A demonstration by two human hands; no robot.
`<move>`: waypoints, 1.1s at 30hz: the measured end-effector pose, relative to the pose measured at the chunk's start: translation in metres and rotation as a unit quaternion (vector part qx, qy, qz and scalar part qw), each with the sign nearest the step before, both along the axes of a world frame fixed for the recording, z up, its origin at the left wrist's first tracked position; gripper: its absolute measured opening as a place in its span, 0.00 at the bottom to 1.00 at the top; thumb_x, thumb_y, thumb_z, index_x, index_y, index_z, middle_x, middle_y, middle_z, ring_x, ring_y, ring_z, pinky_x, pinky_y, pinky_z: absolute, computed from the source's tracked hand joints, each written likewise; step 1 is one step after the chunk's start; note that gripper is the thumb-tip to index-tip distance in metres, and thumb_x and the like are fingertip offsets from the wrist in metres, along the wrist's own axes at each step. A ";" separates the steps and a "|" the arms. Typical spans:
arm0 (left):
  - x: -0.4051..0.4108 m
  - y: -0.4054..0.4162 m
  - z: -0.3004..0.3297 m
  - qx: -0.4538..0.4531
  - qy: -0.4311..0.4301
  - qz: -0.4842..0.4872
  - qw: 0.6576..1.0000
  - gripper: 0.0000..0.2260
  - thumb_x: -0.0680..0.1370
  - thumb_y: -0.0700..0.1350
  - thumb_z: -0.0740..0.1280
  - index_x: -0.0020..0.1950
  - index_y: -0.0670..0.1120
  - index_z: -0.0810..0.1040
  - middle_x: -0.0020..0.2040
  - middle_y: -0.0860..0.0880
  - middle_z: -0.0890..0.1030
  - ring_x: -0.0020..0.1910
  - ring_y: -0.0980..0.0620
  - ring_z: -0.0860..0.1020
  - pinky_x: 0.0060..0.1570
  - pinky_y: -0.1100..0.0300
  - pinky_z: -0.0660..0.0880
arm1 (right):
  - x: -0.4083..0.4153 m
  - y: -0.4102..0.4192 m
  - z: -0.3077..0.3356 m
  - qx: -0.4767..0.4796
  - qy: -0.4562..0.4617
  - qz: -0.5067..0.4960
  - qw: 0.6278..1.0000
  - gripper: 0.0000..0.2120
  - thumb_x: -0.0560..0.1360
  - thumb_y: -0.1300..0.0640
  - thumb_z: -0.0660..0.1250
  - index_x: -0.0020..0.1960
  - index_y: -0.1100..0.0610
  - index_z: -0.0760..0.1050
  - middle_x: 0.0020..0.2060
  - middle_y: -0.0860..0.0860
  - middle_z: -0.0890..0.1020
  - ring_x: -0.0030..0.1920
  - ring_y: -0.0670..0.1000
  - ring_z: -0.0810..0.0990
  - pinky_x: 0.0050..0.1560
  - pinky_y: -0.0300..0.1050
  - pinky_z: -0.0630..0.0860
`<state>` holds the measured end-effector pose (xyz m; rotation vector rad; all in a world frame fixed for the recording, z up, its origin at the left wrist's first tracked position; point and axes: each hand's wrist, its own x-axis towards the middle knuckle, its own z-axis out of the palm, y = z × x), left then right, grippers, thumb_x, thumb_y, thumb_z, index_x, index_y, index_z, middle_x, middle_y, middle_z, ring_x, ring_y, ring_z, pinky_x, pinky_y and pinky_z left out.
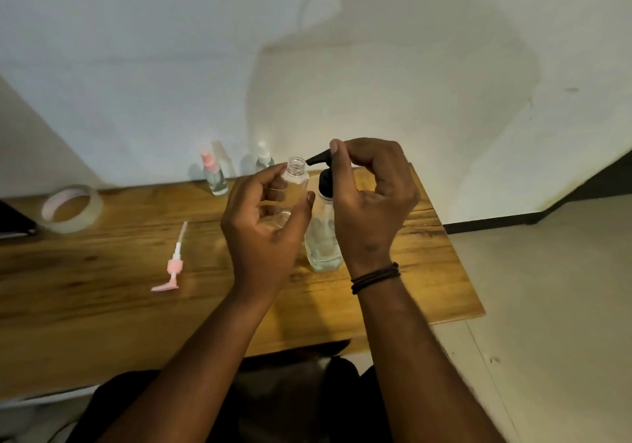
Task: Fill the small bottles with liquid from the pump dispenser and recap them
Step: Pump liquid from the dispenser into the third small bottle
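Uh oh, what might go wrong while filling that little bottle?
The black nozzle sits at the small bottle's narrow mouth, beside it rather than over it, so liquid might squirt onto the left hand or table. The right hand pressing the pump could tip the tall dispenser, since nothing holds its base.

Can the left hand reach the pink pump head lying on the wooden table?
Probably not yet: the left hand holds the small clear bottle. The path to the pink pump head looks free.

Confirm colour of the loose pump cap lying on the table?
Pink, with a white stem: pump cap, head view.
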<state>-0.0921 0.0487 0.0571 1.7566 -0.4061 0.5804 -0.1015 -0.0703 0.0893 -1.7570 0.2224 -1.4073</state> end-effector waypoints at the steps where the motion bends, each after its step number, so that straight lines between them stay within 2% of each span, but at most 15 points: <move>1: 0.002 -0.001 -0.004 0.009 -0.008 -0.002 1.000 0.19 0.76 0.43 0.77 0.65 0.41 0.80 0.53 0.47 0.81 0.50 0.50 0.81 0.46 0.62 0.80 | 0.000 -0.001 -0.003 -0.001 -0.006 0.006 1.000 0.05 0.75 0.65 0.76 0.42 0.64 0.83 0.40 0.54 0.84 0.43 0.49 0.82 0.45 0.41 0.79; 4: 0.004 0.001 -0.013 0.024 -0.018 -0.020 0.999 0.19 0.76 0.43 0.77 0.65 0.40 0.80 0.55 0.46 0.81 0.53 0.50 0.81 0.47 0.54 0.82 | 0.001 -0.001 -0.008 0.004 -0.029 0.019 0.999 0.03 0.75 0.66 0.76 0.44 0.64 0.84 0.42 0.56 0.84 0.45 0.52 0.84 0.44 0.50 0.83; 6: 0.005 0.004 -0.019 0.025 -0.011 -0.019 0.999 0.20 0.77 0.43 0.77 0.66 0.40 0.80 0.57 0.47 0.81 0.54 0.51 0.81 0.48 0.53 0.82 | 0.004 0.000 -0.009 -0.006 -0.043 0.024 0.999 0.02 0.75 0.67 0.76 0.44 0.65 0.84 0.43 0.57 0.84 0.46 0.52 0.84 0.44 0.50 0.83; 8: 0.007 0.006 -0.019 0.037 -0.011 -0.006 0.999 0.20 0.77 0.44 0.78 0.67 0.42 0.80 0.58 0.50 0.79 0.54 0.55 0.80 0.49 0.58 0.81 | 0.006 0.000 -0.008 -0.033 -0.052 0.031 0.998 0.02 0.75 0.68 0.75 0.45 0.66 0.83 0.43 0.57 0.84 0.45 0.53 0.84 0.45 0.48 0.83; 11: 0.012 0.006 -0.016 0.058 -0.038 0.011 0.998 0.20 0.77 0.44 0.78 0.67 0.46 0.78 0.57 0.51 0.79 0.55 0.60 0.78 0.51 0.65 0.78 | 0.007 -0.002 -0.010 -0.082 -0.062 0.044 0.994 0.02 0.76 0.68 0.74 0.48 0.64 0.82 0.44 0.56 0.83 0.46 0.54 0.85 0.45 0.50 0.83; 14: 0.013 0.007 -0.012 0.061 -0.059 -0.005 0.996 0.21 0.77 0.43 0.78 0.68 0.44 0.78 0.56 0.45 0.79 0.54 0.55 0.80 0.52 0.66 0.77 | 0.006 -0.003 -0.012 -0.106 -0.072 0.046 0.991 0.05 0.77 0.66 0.74 0.51 0.60 0.79 0.46 0.55 0.83 0.47 0.54 0.85 0.45 0.51 0.83; 19: 0.013 0.014 -0.009 0.073 -0.069 -0.004 0.995 0.21 0.77 0.43 0.78 0.68 0.41 0.79 0.54 0.44 0.79 0.51 0.50 0.80 0.50 0.65 0.78 | 0.007 -0.002 -0.012 -0.136 -0.076 0.040 0.987 0.05 0.78 0.64 0.73 0.52 0.60 0.78 0.47 0.54 0.82 0.47 0.52 0.85 0.45 0.50 0.83; 25: 0.012 0.017 -0.007 0.053 -0.082 0.006 0.995 0.20 0.76 0.42 0.79 0.65 0.41 0.78 0.56 0.44 0.80 0.52 0.51 0.81 0.52 0.68 0.77 | 0.004 -0.001 -0.012 -0.122 -0.068 0.054 0.989 0.05 0.79 0.64 0.73 0.52 0.59 0.78 0.48 0.54 0.83 0.48 0.51 0.85 0.47 0.49 0.83; 29: 0.013 0.016 -0.005 0.041 -0.079 0.013 0.996 0.20 0.76 0.42 0.79 0.65 0.38 0.79 0.57 0.44 0.81 0.52 0.51 0.82 0.52 0.66 0.78 | 0.005 0.000 -0.010 -0.113 -0.062 0.063 0.990 0.05 0.78 0.64 0.73 0.52 0.59 0.79 0.47 0.54 0.83 0.48 0.50 0.85 0.47 0.46 0.83; 33: 0.012 0.014 0.001 0.010 -0.075 0.005 0.997 0.20 0.76 0.43 0.79 0.64 0.39 0.78 0.58 0.44 0.83 0.56 0.49 0.83 0.52 0.59 0.81 | 0.005 0.000 -0.010 -0.118 -0.059 0.069 0.989 0.03 0.78 0.63 0.74 0.51 0.61 0.80 0.46 0.54 0.83 0.48 0.50 0.85 0.47 0.47 0.83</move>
